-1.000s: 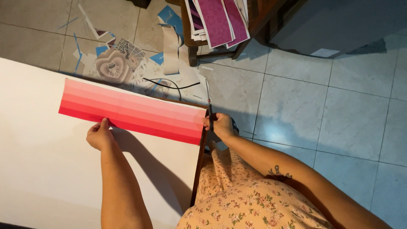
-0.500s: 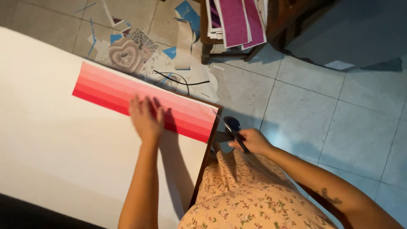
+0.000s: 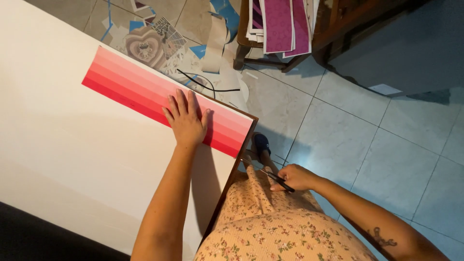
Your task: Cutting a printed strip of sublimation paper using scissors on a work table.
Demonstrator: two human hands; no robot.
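Note:
A long paper strip (image 3: 130, 87) in bands of pink shading to red lies along the far edge of a large white board (image 3: 63, 150). My left hand (image 3: 186, 121) rests flat on the strip near its right end, fingers spread. My right hand (image 3: 295, 178) is off the board, down by my lap, gripping a thin black-handled cutting tool (image 3: 278, 180) whose metal tip points toward the board's corner. Whether it is a knife or scissors I cannot tell.
Paper scraps, a heart-shaped cutout (image 3: 145, 46) and a curved black strip (image 3: 208, 84) litter the tiled floor beyond the board. A wooden stool (image 3: 290, 43) holds a stack of magenta sheets (image 3: 280, 24). A dark-slippered foot (image 3: 261, 144) stands by the board's corner.
My left hand slid right along the strip and flattened on it. My right hand pulled the cutting tool away from the board's edge, down toward my lap.

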